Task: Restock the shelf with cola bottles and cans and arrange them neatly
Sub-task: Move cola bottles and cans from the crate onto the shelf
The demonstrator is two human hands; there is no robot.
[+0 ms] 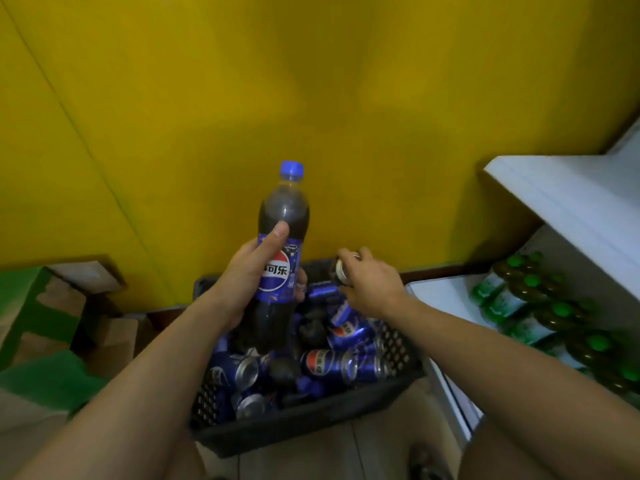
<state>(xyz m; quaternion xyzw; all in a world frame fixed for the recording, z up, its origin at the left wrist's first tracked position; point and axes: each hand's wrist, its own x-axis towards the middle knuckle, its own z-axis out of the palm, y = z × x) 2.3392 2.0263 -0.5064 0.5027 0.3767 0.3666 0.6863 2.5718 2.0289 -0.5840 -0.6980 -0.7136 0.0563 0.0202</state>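
Two hands are busy over one crate, and here is the sweep across. Far left, brown cardboard boxes [107, 327] sit on the floor against the yellow wall [311, 81]. Moving in, the left hand [242, 275] grasps a cola bottle [277, 275] around its blue label, thumb up the front and fingers curled behind. The bottle is upright with its blue cap on top, lifted above the load. Beneath it sits the black plastic crate [311, 424] on the floor, heaped with blue cola cans [323, 363] lying on their sides every which way. Dark bottle bottoms [284, 370] poke up among them. On to the right hand [370, 282]: it reaches to the crate's far edge, fingers clenched around a single can [340, 271] with its silver end showing. Far right, the white shelf [561, 199], and on its lower board green-capped bottles [530, 296] stand packed close together in rows.
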